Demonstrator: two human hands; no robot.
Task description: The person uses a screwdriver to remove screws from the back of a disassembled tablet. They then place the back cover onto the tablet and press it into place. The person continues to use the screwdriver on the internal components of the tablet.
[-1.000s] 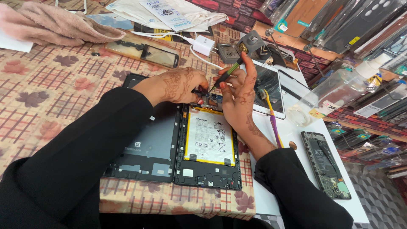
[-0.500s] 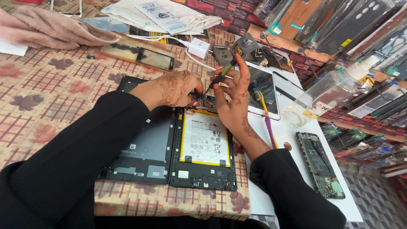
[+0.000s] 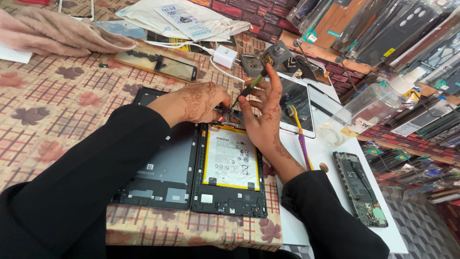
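right hand (image 3: 261, 112) – slim screwdriver (image 3: 249, 88); left hand (image 3: 199, 100) – flat opened tablet (image 3: 230, 168)

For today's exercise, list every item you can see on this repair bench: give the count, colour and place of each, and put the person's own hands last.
Opened tablet: one, black frame with white battery, centre of the table.
Back cover: one, grey, left of the tablet.
Screwdriver: one, green and black, held over the tablet's top edge.
Toothbrush: one, yellow and purple, right of the tablet.
Opened phone: one, dark, on the white board at right.
Charger: one, white, far side.
Spray bottle: one, clear, right.
Cloth: one, pink, top left.
Left hand: at the tablet's top edge.
Right hand: holding the screwdriver.
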